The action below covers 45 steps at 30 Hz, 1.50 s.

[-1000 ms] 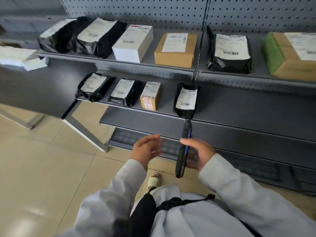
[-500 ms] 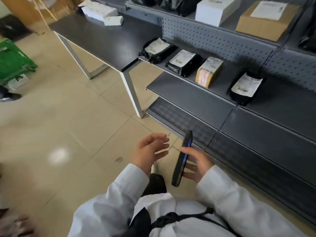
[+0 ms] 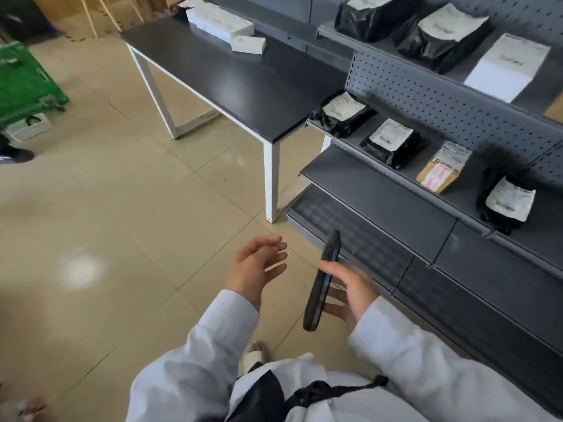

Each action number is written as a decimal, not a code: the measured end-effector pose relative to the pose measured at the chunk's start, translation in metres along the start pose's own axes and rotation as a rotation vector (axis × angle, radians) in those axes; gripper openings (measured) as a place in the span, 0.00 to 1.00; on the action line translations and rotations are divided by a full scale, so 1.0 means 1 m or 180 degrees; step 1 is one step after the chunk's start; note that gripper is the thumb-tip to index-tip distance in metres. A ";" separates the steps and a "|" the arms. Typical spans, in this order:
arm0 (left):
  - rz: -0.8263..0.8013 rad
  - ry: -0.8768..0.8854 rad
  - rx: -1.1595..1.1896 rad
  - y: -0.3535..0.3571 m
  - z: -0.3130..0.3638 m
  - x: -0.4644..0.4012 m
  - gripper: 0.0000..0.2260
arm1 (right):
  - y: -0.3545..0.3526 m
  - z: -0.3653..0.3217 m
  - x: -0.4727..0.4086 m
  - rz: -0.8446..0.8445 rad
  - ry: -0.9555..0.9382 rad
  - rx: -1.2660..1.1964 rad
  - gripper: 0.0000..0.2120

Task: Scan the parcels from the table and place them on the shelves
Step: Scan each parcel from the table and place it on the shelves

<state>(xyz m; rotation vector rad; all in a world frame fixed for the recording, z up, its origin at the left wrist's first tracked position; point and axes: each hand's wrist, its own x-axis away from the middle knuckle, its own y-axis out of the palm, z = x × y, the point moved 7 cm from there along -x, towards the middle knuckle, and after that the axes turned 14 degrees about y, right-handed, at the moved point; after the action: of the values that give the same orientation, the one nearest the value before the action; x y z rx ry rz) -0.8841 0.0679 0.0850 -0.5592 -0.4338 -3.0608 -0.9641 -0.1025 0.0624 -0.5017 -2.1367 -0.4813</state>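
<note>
My right hand (image 3: 347, 292) grips a slim black handheld scanner (image 3: 322, 281) held edge-on, low in front of me. My left hand (image 3: 254, 268) hangs beside it with relaxed fingers and holds nothing. A dark table (image 3: 243, 83) with white legs stands ahead to the left; white parcels (image 3: 219, 21) and a small white box (image 3: 248, 44) lie at its far end. On the grey shelves (image 3: 380, 190) to the right sit black bagged parcels (image 3: 341, 117) (image 3: 393, 141) (image 3: 505, 199) and a small brown box (image 3: 443, 170). The upper shelf holds black bags (image 3: 441, 35) and a white box (image 3: 511, 65).
A green crate (image 3: 24, 83) stands on the tiled floor at the far left, with a white item under it. Someone's dark shoe (image 3: 15, 155) shows at the left edge. The lower shelf levels (image 3: 457, 287) are bare grey metal. My sandalled foot (image 3: 254, 356) is below my hands.
My view has swung left, away from the shelf front toward the table. Both hands stay low in front of me; the scanner remains in my right hand.
</note>
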 end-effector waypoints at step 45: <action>0.0727 0.0052 -0.0341 -0.125 0.248 -0.558 0.10 | 0.445 -0.352 -0.348 -0.0318 0.0618 0.0157 0.10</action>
<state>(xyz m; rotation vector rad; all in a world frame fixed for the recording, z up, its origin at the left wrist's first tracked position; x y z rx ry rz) -0.2817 0.2269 0.0803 -0.5444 -0.1909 -2.8790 -0.3131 0.0336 0.0415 -0.3082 -1.9878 -0.5105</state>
